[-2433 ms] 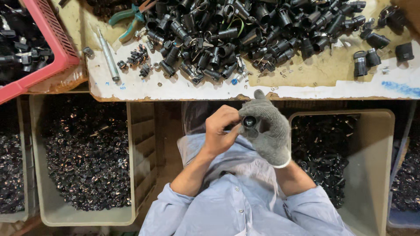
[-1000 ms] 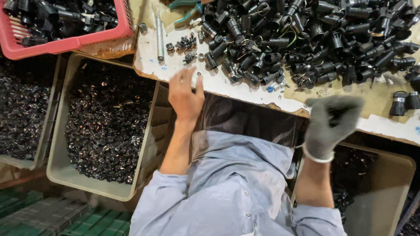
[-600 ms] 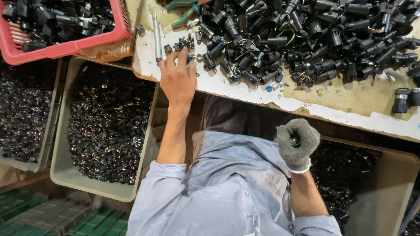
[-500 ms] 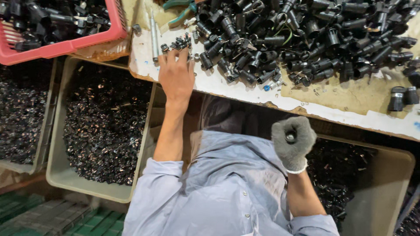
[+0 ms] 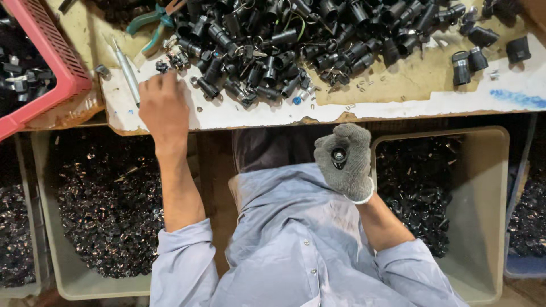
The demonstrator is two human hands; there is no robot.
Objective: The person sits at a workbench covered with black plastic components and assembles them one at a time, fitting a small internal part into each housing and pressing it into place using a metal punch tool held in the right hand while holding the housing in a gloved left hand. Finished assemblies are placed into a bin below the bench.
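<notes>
Reaching onto the desk (image 5: 398,108), the bare left hand (image 5: 164,108) lies palm down near the front left corner, its fingers (image 5: 165,79) stretched toward a few small metal bits (image 5: 173,57); whether they pinch one I cannot tell. Just left of the hand lies a slim metal tool (image 5: 126,69), and beyond the bits a pair of green-handled pliers (image 5: 149,23) sits near the back edge. The gloved right hand (image 5: 344,162) hangs off the desk, below its front edge and above the lap, fingers (image 5: 355,139) clenched round a black fitting (image 5: 339,154) whose round end shows between them.

A heap of black fittings (image 5: 296,40) covers the middle of the desk toward the back, with three loose ones (image 5: 483,48) near the right back corner. A red crate (image 5: 54,62) overhangs the left edge. Below the desk, a beige bin (image 5: 99,204) of dark parts stands under the left arm, and another bin (image 5: 489,227) stands beside the right arm. The sleeves are pale blue.
</notes>
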